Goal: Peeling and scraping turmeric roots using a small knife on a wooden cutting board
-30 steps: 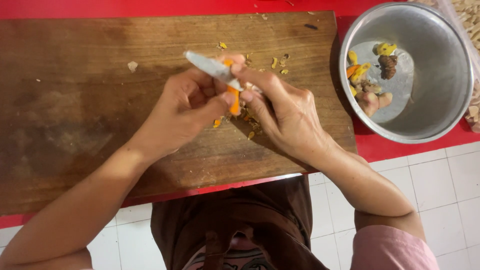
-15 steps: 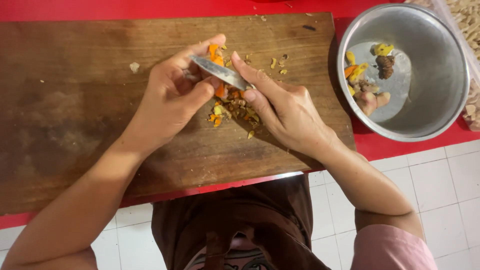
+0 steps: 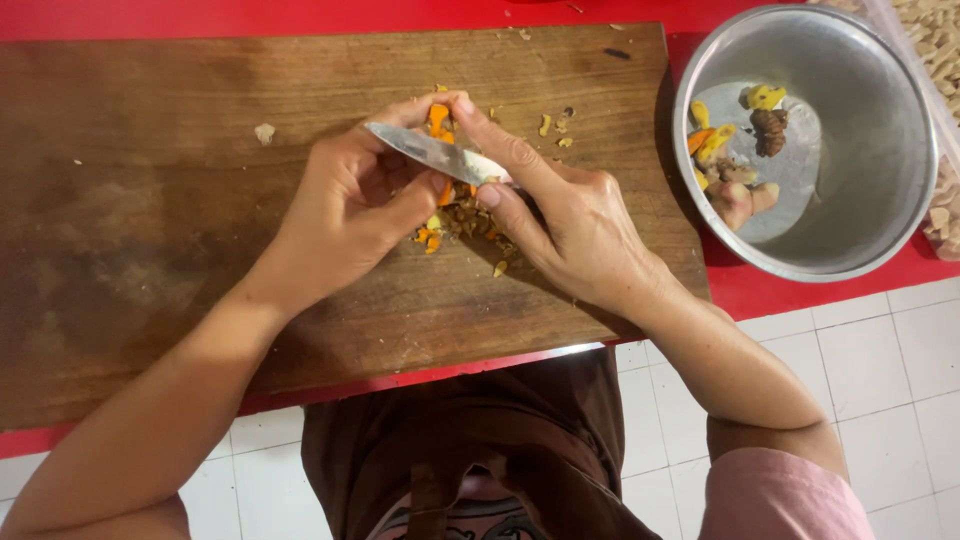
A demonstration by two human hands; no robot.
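Head view shows the orange root piece (image 3: 438,118) pinched at your fingertips above the wooden board (image 3: 150,230); your left hand (image 3: 350,215) curls closed around it; your right hand (image 3: 575,225) grips the knife (image 3: 435,155), blade against the root; peelings (image 3: 455,215) lie beneath; a metal bowl (image 3: 880,150) sits well right.

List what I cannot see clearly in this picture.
- Knife handle: head view, hidden inside the right hand.
- Orange root: head view, mostly covered by fingers of the left hand.
- Bag at top right: head view, cut off by the edge.
- Peel scraps: head view, too small to tell apart.
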